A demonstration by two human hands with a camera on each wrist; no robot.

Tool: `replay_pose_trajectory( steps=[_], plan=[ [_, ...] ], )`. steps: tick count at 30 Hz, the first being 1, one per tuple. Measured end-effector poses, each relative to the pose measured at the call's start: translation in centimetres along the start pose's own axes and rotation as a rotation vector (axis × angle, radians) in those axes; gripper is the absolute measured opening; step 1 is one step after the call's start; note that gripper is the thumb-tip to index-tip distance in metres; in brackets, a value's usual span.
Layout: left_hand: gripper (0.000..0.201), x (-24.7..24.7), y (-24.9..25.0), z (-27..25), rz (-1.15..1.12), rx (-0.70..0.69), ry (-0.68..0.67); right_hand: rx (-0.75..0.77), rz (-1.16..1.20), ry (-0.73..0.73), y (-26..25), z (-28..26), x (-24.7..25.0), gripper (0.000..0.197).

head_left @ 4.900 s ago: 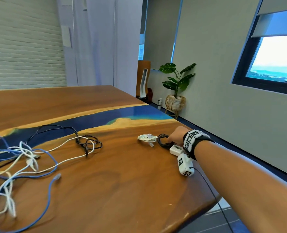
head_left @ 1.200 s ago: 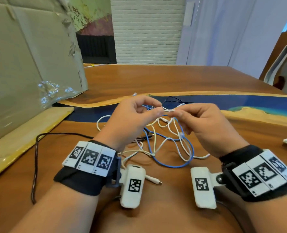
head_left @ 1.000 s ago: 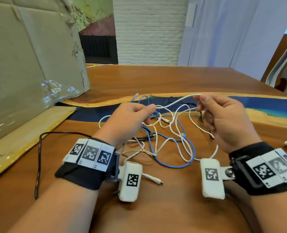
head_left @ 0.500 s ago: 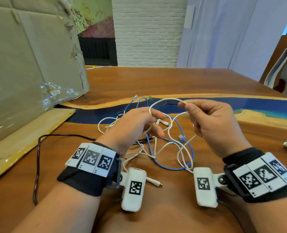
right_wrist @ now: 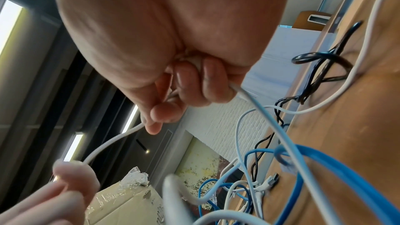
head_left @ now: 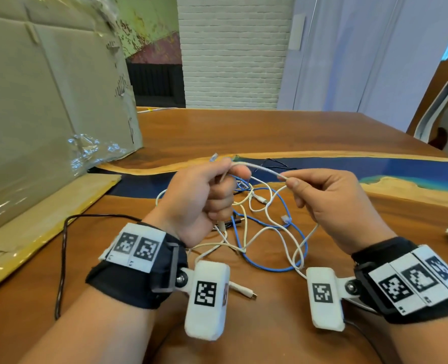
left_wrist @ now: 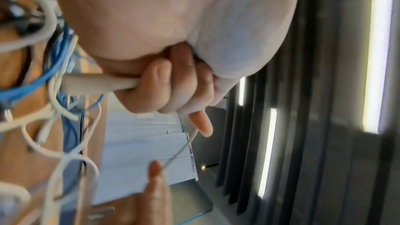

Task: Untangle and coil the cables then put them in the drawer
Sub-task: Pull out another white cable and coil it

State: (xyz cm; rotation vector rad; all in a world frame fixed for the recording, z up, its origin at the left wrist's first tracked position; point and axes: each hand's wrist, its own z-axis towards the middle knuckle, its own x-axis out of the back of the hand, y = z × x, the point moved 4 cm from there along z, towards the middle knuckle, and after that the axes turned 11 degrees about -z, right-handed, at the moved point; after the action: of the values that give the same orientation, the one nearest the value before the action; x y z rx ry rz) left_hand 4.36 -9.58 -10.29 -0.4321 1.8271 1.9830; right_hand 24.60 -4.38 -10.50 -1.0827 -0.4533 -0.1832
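Cable work sits between your two hands: your left hand [head_left: 202,195] curls round a white cable [head_left: 259,168] in a closed fist, and your right hand [head_left: 330,203] pinches the same strand between thumb and forefinger, so a short span runs taut between them above the wooden table [head_left: 244,132]. Below your grip the white cable drops into a tangle with a blue cable [head_left: 275,267] lying on the table. Your right wrist view shows the strand passing on through your curled fingers [right_wrist: 207,81] and a black cable [right_wrist: 320,67] lying beyond the tangle, barely seen from the head view. A cardboard box [head_left: 47,114] stands to your left.
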Motion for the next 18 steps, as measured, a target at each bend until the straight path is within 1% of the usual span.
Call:
replay_pose_trajectory(
  steps=[1,3,5,6,9,11,13,15,18],
  plan=[
    [0.034,-0.4,0.3,-0.2,-0.117,0.013,-0.048,-0.018,-0.004,-0.072,-0.1,-0.1,-0.3,0.022],
    [0.032,-0.7,1.0,-0.4,-0.308,-0.009,-0.103,-0.049,-0.016,-0.282,-0.6,-0.7,-1.4,0.028],
    [0.032,-0.4,1.4,-0.2,-0.444,-0.075,-0.087,-0.042,-0.051,-0.461,-1.0,-1.3,-2.6,0.031],
    [0.032,-0.2,1.4,-0.1,-0.5,-0.11,-0.06,-0.026,-0.079,-0.515,-1.1,-1.6,-3.1,0.032],
    [0.028,-0.5,0.8,0.2,-0.601,-0.177,0.033,0.039,-0.235,-0.598,-1.5,-1.8,-4.1,0.033],
    [0.027,-0.9,0.2,0.1,-0.569,-0.209,0.055,0.099,-0.351,-0.651,-1.8,-2.1,-4.8,0.034],
    [0.027,-1.1,-0.2,0.2,-0.438,-0.224,0.066,0.12,-0.396,-0.695,-2.1,-2.5,-5.2,0.033],
    [0.027,-0.8,-0.3,0.4,-0.36,-0.239,0.094,0.12,-0.362,-0.722,-2.3,-2.8,-5.4,0.032],
    [0.028,0.1,-0.1,0.8,-0.269,-0.288,0.172,0.119,-0.289,-0.744,-2.8,-3.1,-5.3,0.027]
  ],
)
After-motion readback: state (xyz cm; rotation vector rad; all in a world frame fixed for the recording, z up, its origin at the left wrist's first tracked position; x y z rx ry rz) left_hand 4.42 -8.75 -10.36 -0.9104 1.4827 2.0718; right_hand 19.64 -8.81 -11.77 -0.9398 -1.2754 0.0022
